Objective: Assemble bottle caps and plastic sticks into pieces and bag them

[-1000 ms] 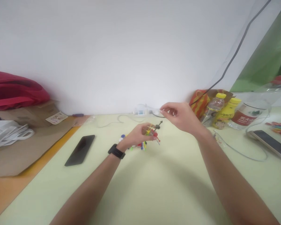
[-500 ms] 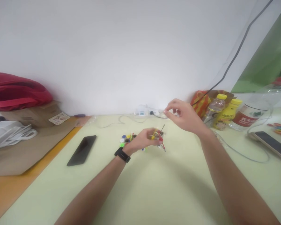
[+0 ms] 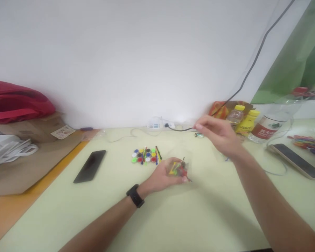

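Observation:
My left hand (image 3: 166, 175), with a black watch (image 3: 135, 196) on its wrist, is closed around a clear plastic bag of coloured pieces (image 3: 177, 168), held just above the table. Yellow, green, red and dark bits show in it. Raised to the right, my right hand (image 3: 219, 134) has thumb and forefinger pressed together. What they pinch, if anything, is too small or blurred to name. Beyond my left hand, several coloured round discs (image 3: 147, 159) lie in rows, with thin coloured sticks (image 3: 157, 154) across and beside them.
A black phone (image 3: 89, 166) lies left, another phone (image 3: 298, 161) right. Bottles, including a yellow one (image 3: 248, 123), stand at the back right. Coloured pieces (image 3: 308, 143) lie beyond the right phone. A power strip (image 3: 157, 126) sits by the wall. A cardboard box (image 3: 31, 129) is at the left.
My left hand has come nearer with the bag, uncovering the discs and sticks. My right hand has shifted right and slightly down, still pinched. The view has turned slightly right.

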A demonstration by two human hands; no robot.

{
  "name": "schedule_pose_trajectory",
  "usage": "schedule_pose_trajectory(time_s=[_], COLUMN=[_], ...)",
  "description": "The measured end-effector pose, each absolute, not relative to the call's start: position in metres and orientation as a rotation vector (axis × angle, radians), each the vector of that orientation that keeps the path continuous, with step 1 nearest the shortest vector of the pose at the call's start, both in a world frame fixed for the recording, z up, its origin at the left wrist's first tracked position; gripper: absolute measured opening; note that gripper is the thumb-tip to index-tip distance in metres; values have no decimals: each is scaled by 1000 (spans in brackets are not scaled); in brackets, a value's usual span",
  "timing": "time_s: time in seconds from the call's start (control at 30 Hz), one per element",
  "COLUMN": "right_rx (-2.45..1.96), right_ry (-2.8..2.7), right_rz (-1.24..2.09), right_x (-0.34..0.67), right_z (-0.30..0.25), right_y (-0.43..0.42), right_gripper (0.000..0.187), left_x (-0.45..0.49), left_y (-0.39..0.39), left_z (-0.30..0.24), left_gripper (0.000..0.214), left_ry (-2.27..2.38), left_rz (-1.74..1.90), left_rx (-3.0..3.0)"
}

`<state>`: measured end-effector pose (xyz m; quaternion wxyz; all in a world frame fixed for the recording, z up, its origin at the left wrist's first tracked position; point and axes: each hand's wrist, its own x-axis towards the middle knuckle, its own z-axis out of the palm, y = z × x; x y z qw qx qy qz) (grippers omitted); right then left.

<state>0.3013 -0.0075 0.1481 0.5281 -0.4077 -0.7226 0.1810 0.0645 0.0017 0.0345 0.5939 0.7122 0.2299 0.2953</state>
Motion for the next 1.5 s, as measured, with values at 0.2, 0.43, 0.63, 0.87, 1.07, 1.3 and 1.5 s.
schedule_pose_trajectory(time_s=[0.2, 0.43, 0.63, 0.87, 1.07, 1.3, 1.5], right_rx=[-855, -962, -1036, -903, -886, -944, -1018], right_ry=[-1466, -1549, -1659, -1573, -1513, -1490, -1488], right_rz=[837, 950, 697, 772, 789, 913, 1077], right_x=[280, 269, 269, 266, 260, 262, 264], right_z=[64, 44, 55, 53, 55, 49, 36], right_y=[-4, -10, -22, -25, -26, -25, -17], right_gripper=[35, 37, 21, 14, 14, 26, 40], left_x=[50, 48, 48, 46, 47, 46, 46], left_y=[-11, -6, -7, -4, -7, -8, -3], left_z=[22, 15, 18, 8, 11, 15, 13], left_gripper=[32, 34, 50, 85, 75, 36, 32], left_ry=[582, 656, 642, 660, 593, 597, 565], left_rz=[642, 756, 750, 834, 842, 729, 727], left_rx=[1702, 1643, 1740, 1696, 1678, 1683, 1551])
